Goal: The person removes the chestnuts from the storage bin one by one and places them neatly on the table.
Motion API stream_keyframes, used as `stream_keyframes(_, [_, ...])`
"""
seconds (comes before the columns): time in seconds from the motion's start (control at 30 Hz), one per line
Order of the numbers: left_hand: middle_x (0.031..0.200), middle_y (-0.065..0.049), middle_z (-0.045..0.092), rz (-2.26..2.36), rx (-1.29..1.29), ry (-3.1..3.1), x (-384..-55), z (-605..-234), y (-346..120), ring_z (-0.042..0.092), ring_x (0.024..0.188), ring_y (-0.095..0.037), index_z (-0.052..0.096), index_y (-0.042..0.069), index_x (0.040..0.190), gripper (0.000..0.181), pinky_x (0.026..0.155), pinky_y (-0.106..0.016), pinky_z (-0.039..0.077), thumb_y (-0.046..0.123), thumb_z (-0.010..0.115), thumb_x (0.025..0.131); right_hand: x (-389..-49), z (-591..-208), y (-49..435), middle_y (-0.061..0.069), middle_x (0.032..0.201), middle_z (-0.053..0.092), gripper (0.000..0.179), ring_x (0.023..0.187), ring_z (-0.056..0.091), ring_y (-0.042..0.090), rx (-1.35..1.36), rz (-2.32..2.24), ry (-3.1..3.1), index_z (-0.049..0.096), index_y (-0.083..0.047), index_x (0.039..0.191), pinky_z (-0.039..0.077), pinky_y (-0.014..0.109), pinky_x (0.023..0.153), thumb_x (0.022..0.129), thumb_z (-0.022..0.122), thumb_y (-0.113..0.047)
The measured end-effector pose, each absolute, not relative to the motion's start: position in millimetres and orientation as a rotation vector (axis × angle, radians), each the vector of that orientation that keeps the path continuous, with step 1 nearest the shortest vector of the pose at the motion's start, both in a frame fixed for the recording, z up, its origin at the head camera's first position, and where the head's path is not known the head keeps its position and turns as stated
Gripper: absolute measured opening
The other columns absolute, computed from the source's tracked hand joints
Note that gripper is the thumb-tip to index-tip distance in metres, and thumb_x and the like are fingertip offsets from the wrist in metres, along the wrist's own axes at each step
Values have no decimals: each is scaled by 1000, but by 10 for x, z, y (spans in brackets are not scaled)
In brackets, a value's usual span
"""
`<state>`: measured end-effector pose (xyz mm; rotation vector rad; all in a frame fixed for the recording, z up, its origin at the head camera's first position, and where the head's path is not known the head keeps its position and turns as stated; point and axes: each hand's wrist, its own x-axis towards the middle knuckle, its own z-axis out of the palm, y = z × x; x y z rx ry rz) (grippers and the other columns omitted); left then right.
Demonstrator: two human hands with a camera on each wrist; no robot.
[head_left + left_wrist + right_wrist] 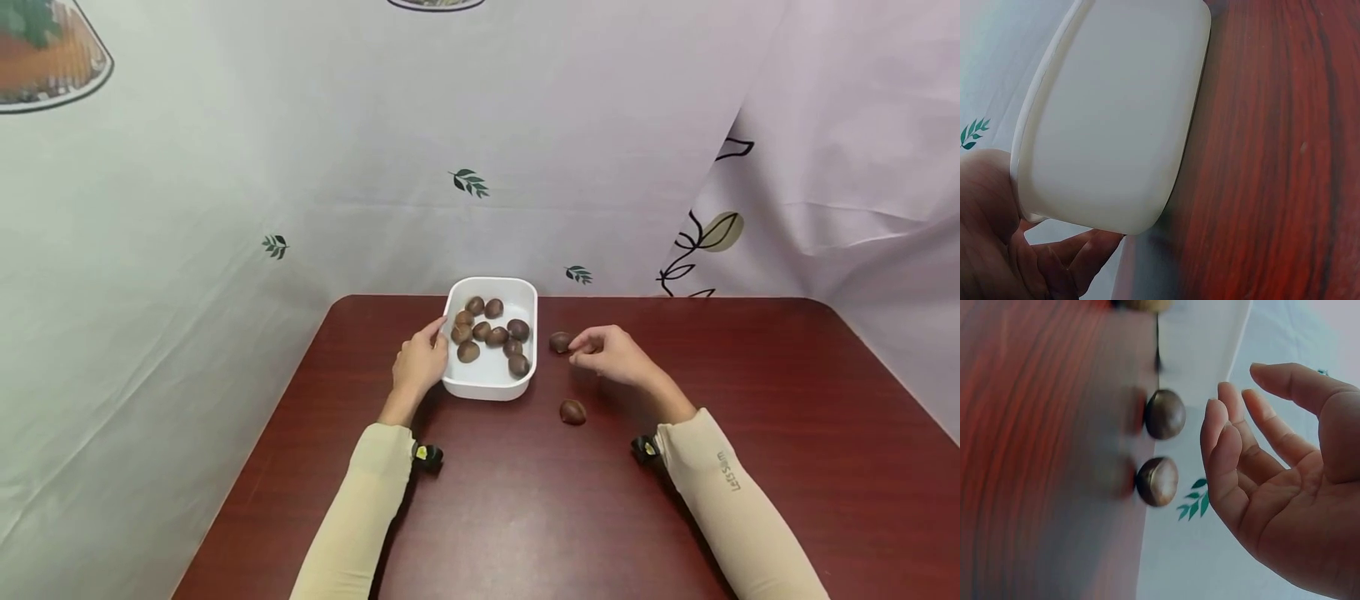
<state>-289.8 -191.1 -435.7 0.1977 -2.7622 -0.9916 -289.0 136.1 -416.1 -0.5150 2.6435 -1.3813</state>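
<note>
The white tray stood near the far edge of the dark red table, roughly between the hands, its low walls containing a loose group of brown chestnuts; the left hand gripped its left side, fingers bent around the wall near a corner, presumably to steady it against sliding; the right hand hovered beyond the tray's right side, its fingers lightly bent, the thumb well parted from them and nothing between, a shape that seemed suited to pinching a small round thing; its fingertips were at the far chestnut, though whether they touched it could not be told; the near chestnut lay apart, closer to the person; both rested just outside the tray, conveniently within short reach of that hand.
</note>
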Motion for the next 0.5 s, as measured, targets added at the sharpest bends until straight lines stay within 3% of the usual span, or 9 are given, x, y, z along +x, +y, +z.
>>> stream_keyframes(0.2, [131,-12,64,-987,190,-2764,-2907,-4365,-1897,66,97,-42,56,34,142,45,73,-56,49,37,40,99,-2809,-4108,1215,6,83,71,19,67,60,16,-603,-1368,2626,70,5,101,49,27,58,86,70,-5])
stream_keyframes(0.5, [130,-14,64,-984,200,-2761,-2897,-4361,-1916,65,98,-43,56,34,142,45,73,-56,49,36,40,99,-2686,-4170,1161,0,83,69,26,79,63,13,-782,-1137,2648,69,2,101,48,32,74,81,79,-11])
